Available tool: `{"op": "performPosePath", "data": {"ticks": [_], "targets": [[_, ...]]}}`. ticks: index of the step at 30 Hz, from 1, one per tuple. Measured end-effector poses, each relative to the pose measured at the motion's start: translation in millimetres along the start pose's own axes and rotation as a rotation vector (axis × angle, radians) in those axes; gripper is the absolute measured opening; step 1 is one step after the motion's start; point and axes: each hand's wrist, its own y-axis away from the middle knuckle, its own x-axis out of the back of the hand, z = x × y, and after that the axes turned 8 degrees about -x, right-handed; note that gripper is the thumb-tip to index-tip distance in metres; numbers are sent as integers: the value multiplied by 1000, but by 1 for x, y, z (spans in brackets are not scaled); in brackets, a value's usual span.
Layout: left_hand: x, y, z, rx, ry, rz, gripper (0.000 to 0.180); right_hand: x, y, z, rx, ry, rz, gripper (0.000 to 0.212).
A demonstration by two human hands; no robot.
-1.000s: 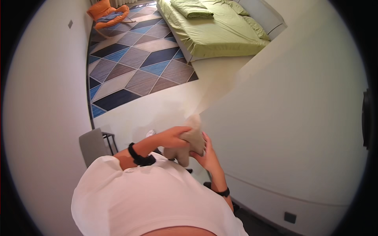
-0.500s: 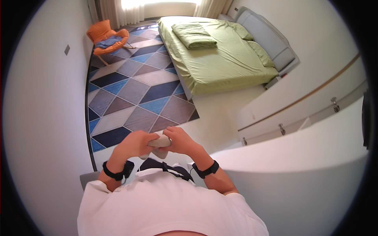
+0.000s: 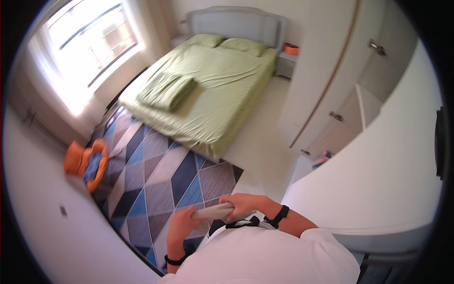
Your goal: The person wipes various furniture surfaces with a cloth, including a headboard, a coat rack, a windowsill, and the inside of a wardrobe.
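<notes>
A single head-worn fisheye view looks steeply down and forward from the person's head. The white shirt (image 3: pixel 265 258) fills the bottom centre, very close to the lens, with both hands just above it. Farther off, the patterned rug (image 3: pixel 161 175) sits at centre left and the green bed (image 3: pixel 208 90) at upper centre. Straight edges of the wardrobe (image 3: pixel 331 80) bend near the dark circular rim.
</notes>
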Motion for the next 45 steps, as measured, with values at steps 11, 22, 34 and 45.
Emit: {"op": "performPosePath", "data": {"ticks": [11,22,34,45], "targets": [[56,-204,-47,-440,-48,19,25,91,-10,-37,-469,266,419,30],[10,-338,-17,-647,6,-108,20,194,45,12,-426,119,1038,40],[52,-538,95,-638,268,100,29,449,42,61,378,-177,1161,33],[14,-776,136,-650,606,-597,13,537,57,162,-162,-742,1452,21]]}}
